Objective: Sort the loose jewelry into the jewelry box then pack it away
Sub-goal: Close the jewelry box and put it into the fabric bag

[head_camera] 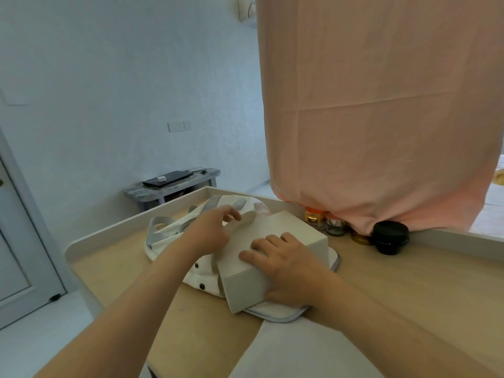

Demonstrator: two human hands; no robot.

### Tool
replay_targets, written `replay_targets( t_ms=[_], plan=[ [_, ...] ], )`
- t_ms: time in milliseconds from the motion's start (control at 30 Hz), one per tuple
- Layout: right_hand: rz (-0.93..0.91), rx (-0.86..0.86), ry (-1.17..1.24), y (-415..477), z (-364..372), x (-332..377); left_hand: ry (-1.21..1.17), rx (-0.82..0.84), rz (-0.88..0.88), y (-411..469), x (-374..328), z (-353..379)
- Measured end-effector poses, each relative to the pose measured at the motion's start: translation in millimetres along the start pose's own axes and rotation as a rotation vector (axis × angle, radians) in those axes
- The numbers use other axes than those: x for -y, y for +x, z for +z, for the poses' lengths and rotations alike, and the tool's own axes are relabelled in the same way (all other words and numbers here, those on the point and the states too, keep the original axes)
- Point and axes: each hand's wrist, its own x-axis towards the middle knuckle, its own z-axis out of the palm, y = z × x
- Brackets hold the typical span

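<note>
Head view puts your right fingers [261,242] nearly straight and spread flat on the lid of the jewelry box [289,223], thumb alongside them on the same top face. Your right hand [286,266] presses down over the box's near right edge without curling round it. Your left fingers [231,212] are bent at the far left side of the box, right at the mouth of the white bag [196,279]. You cannot tell from here whether they pinch the fabric or only touch it. Your left hand [210,231] sits low over the bag's grey handles.

The box is closed, white and rectangular, and it lies on the bag. Its far end is at the bag's opening and its near end sticks out towards you. The bag has grey trim and black snap buttons on its near flap.

Bag and box rest on a wooden table [395,282] with a pale raised rim. Along the far rim stand an orange-lidded jar [315,215], a clear jar [335,226] and a black round container [390,237], partly under a hanging pink cloth [381,105]. Beyond the table, a small grey side table [169,189] carries a dark laptop [170,177].
</note>
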Motion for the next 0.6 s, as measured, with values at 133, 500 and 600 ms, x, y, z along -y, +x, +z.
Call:
replay_targets(
  t_ms=[133, 500, 600],
  plan=[
    [0.215, -0.021, 0.352, 7, -19, -18, 0.047, -0.041, 0.021, 13, -4, 4],
    [0.674, 0.039, 0.123, 97, 21, -63, 0.137, -0.204, 0.060, 56, -17, 13],
    [0.731, 0.075, 0.124, 116, 33, -70, 0.030, -0.240, 0.067, 60, -10, 9]
  ],
)
